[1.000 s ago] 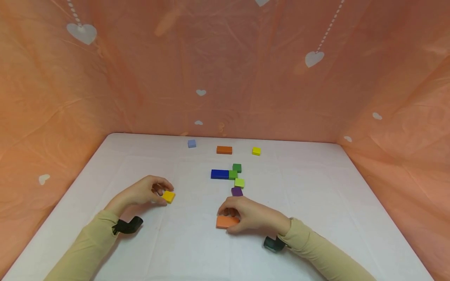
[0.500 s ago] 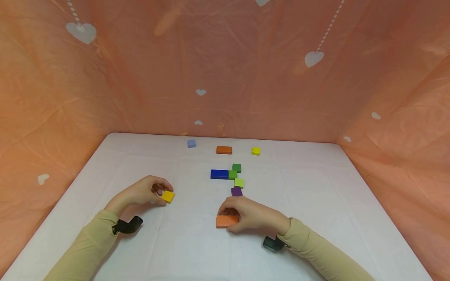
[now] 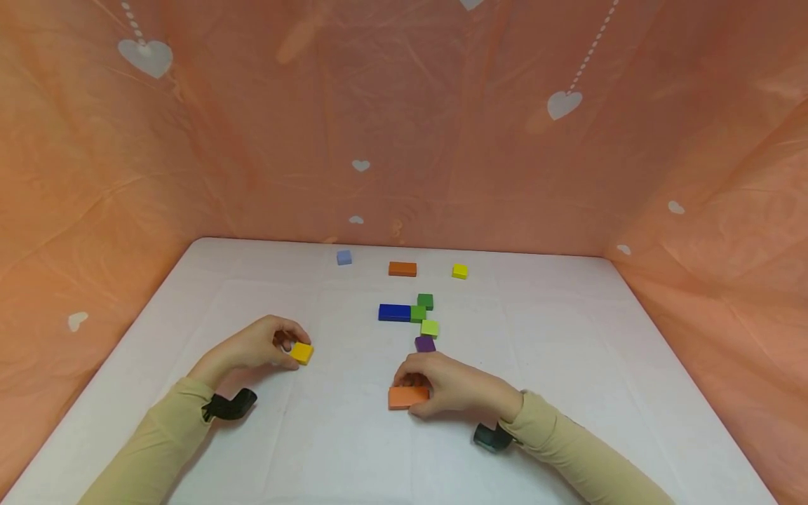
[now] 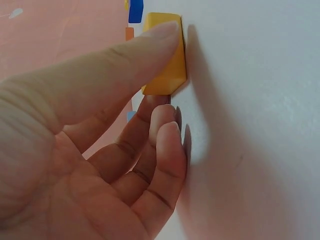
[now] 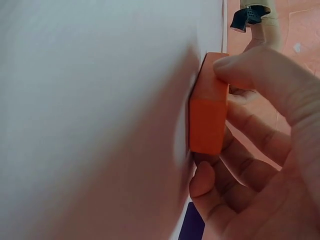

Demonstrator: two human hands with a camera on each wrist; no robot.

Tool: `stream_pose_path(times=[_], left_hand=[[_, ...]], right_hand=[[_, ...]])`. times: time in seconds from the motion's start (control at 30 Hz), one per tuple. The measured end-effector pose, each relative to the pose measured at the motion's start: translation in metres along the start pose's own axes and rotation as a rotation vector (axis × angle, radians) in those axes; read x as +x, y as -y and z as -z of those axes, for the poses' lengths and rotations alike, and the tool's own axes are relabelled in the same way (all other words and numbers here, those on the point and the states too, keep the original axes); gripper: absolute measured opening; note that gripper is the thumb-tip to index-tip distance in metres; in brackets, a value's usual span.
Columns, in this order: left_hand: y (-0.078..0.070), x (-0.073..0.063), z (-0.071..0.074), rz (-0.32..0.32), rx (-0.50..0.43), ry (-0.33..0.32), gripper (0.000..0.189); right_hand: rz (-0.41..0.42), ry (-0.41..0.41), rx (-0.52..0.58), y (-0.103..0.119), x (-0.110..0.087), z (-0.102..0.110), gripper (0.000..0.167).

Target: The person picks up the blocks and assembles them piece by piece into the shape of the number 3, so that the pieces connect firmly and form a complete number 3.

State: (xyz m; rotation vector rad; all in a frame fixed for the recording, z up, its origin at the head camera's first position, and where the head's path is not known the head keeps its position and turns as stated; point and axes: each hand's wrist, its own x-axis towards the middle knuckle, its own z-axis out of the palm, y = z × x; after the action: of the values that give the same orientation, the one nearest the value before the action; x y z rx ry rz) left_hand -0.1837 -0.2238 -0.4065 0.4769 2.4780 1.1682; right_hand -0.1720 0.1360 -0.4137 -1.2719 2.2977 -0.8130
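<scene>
On the left of the white table, my left hand [image 3: 261, 341] pinches a yellow block [image 3: 302, 353] between thumb and fingers. The left wrist view has the thumb pressed along one side of this block [image 4: 172, 65], with the other fingers curled below it. Nearer the front, my right hand [image 3: 451, 382] grips a longer orange block [image 3: 404, 398]. In the right wrist view, the thumb lies on the near face of the orange block [image 5: 207, 120] and the fingers reach round behind. A purple block [image 3: 426, 344] sits just beyond the right knuckles.
A dark blue block [image 3: 394, 313] touches a green block [image 3: 419, 314] mid-table. Around them lie a darker green block [image 3: 426, 301] and a lime block [image 3: 430, 328]. Farther back are a light blue block [image 3: 344, 258], a brown-orange block [image 3: 402, 269] and a bright yellow block [image 3: 459, 271].
Both hands keep their holds and stay in nearly the same spots. The near edge of the orange block shows a very slight shift away from the front.
</scene>
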Motion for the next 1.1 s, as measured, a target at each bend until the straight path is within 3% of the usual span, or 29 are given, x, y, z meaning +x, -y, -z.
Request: stream_pose_path(times=[0.57,1.1], left_hand=[[-0.002,0.0,-0.001,-0.009,0.026,-0.016,0.033],[-0.009,0.011,-0.007,-0.055,0.062,-0.001,0.033]], right_hand=[[0.012,0.009,-0.005,-0.003,0.001,0.005,0.033],[0.053,-0.077,-0.044,-0.011,0.009,0.021,0.034]])
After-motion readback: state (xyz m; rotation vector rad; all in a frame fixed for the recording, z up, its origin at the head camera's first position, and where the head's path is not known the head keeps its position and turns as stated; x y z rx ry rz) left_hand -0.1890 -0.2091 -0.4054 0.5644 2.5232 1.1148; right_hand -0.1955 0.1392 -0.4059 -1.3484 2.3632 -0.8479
